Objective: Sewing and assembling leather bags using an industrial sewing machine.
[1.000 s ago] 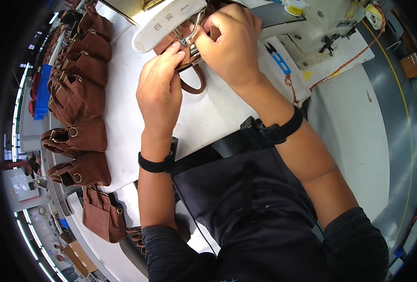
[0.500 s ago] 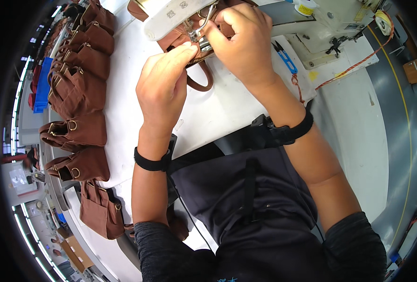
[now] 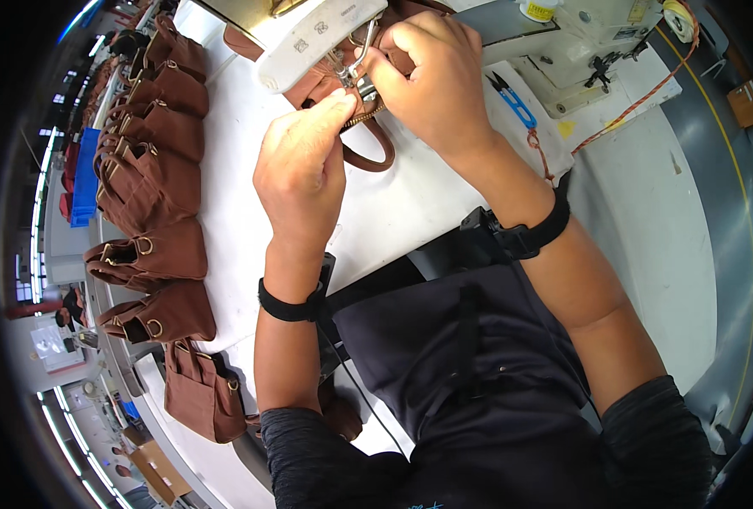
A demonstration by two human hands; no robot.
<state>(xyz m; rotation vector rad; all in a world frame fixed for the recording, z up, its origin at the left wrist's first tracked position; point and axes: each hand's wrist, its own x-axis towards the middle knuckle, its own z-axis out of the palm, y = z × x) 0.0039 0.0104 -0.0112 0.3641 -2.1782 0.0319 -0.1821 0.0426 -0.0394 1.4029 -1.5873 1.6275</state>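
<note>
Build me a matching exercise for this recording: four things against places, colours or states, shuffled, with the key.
1. Snips
2. Bag row
3. Wristbands
4. Bag at the sewing machine

A. black
B. touched by the left hand
C. lying right of the right hand
D. lined up at the picture's left

Pairs: 1-C; 2-D; 3-A; 4-B

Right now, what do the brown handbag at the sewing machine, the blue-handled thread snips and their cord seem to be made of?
The brown handbag looks like matt leather or imitation leather, softly creased. The thread snips have evenly blue handles, probably plastic or painted metal, and dark pointed blades, likely metal. Their reddish, twisted-looking cord seems textile, judging by its knot; fibre unclear.
</note>
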